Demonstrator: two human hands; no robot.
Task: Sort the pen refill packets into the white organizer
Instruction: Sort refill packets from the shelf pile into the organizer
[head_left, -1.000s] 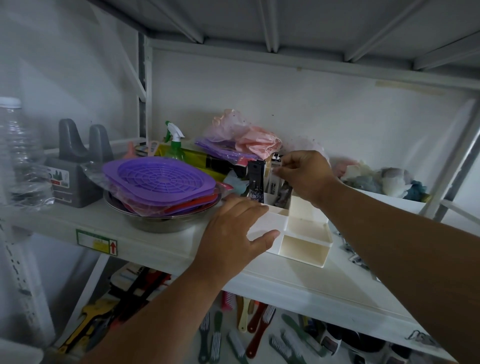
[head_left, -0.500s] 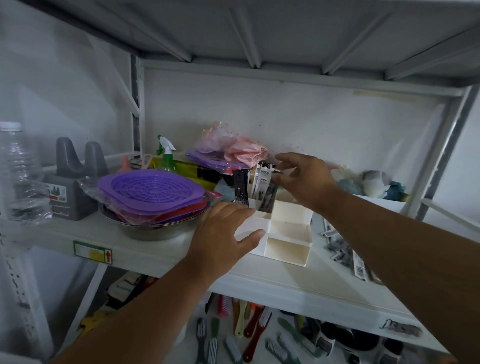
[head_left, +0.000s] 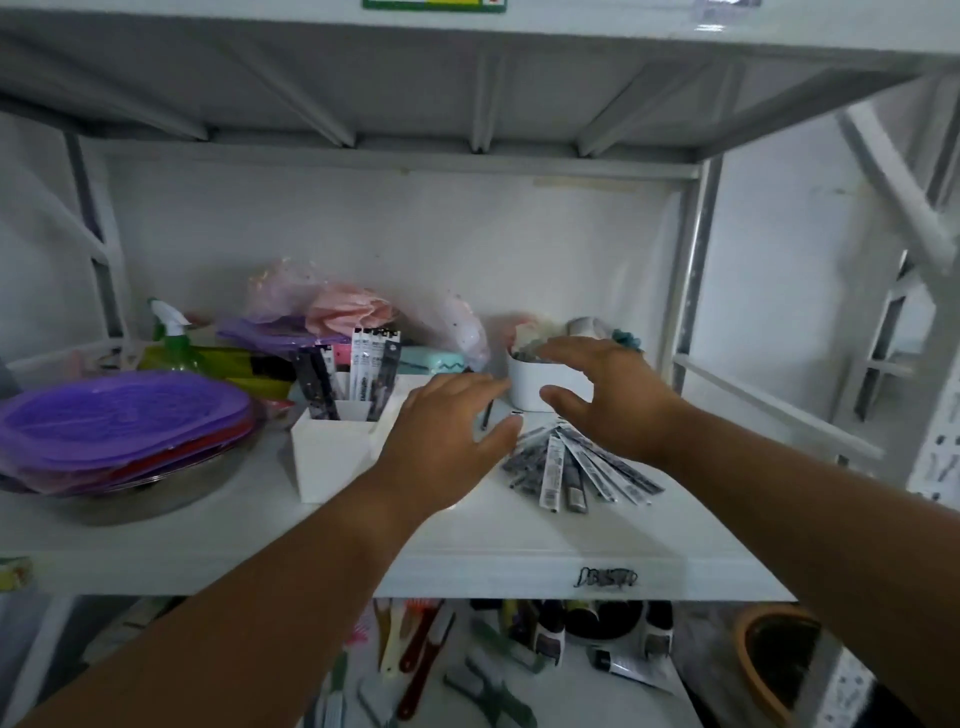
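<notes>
The white organizer (head_left: 332, 457) stands on the shelf, left of the frame's centre, its near wall plain and its right side hidden behind an arm. Several refill packets (head_left: 371, 371) stand upright in its rear compartment, long narrow sleeves in black, white and grey, leaning slightly. More packets (head_left: 576, 465) lie flat on the shelf right of centre, fanned out with their far ends bunched together and their near ends spread toward the shelf edge.
</notes>
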